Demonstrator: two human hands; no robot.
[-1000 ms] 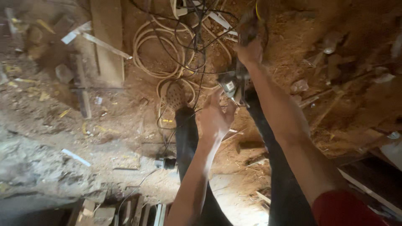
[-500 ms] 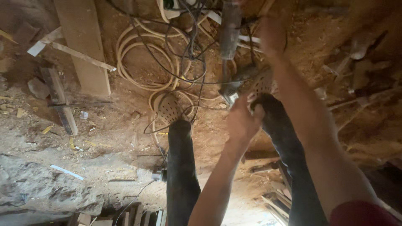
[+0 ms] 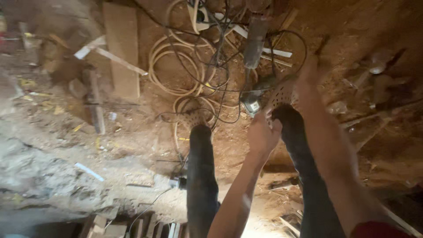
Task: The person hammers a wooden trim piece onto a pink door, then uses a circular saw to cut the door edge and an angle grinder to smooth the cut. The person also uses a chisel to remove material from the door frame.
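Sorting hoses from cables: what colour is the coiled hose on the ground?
Cream-white; the coiled hose shows best in the head view, under thin black cables.

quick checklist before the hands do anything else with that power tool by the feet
1. Left hand has a grip on the power tool: cannot tell, the hand is at the tool's near end, fingers blurred.
2. Right hand clear of the tool: cannot tell, it reaches past the tool and its fingertips are in shadow.
3. Black cables free of the tool: not ok, they cross and loop right around it.
4. Coiled hose out of the way: not ok, it lies just left of the tool under the cables.
5. Footing: not ok, loose dirt, a wooden plank and scraps surround the perforated shoes.
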